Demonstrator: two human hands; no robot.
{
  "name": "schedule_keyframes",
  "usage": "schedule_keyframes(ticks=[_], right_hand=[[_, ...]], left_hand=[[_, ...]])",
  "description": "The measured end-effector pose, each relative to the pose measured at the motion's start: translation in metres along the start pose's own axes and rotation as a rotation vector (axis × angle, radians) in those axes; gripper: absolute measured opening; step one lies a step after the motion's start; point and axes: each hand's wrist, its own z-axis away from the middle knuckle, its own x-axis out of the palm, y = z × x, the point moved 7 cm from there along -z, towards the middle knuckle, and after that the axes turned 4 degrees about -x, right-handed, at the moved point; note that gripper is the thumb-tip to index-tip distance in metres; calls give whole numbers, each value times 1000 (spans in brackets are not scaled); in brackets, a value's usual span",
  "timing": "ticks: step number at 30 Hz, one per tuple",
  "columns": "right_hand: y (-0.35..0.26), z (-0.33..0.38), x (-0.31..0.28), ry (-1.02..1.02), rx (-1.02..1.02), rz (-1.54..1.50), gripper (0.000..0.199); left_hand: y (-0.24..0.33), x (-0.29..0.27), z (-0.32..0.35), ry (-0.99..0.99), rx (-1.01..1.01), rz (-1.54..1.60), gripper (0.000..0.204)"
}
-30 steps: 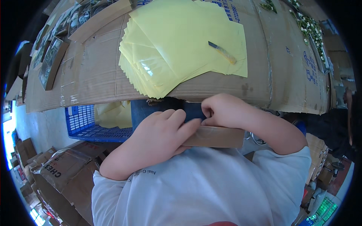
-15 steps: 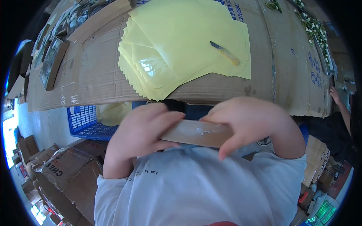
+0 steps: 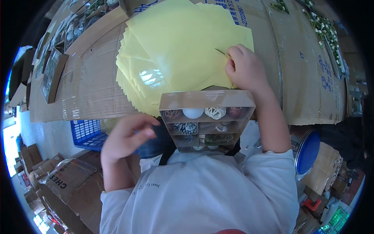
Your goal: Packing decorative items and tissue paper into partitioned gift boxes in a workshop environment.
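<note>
4 balls (image 3: 215, 113) line 1 row of the divided box (image 3: 206, 100).

Right before your chest stands the box (image 3: 208, 100), balls (image 3: 193, 113) in the row nearest the table. Beyond it, the sheets (image 3: 175, 50) lie on the cardboard (image 3: 89, 74), and there's your right hand (image 3: 246, 68) over their right side, the knife (image 3: 220, 52) at its fingertips! Your left hand (image 3: 130, 134) is left of the box; the crate (image 3: 86, 136) sits farther left, below the tabletop. Flowers (image 3: 325, 35) line the far right.
</note>
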Motion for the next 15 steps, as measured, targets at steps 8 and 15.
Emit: schedule_keyframes(ticks=[8,15], right_hand=[[1,6,-5,-30,127,-59,29],[2,11,-4,-10,146,11,29]], left_hand=[[116,-28,-123,352,665,-133,10],[105,15,-173,182,898,-856,25]])
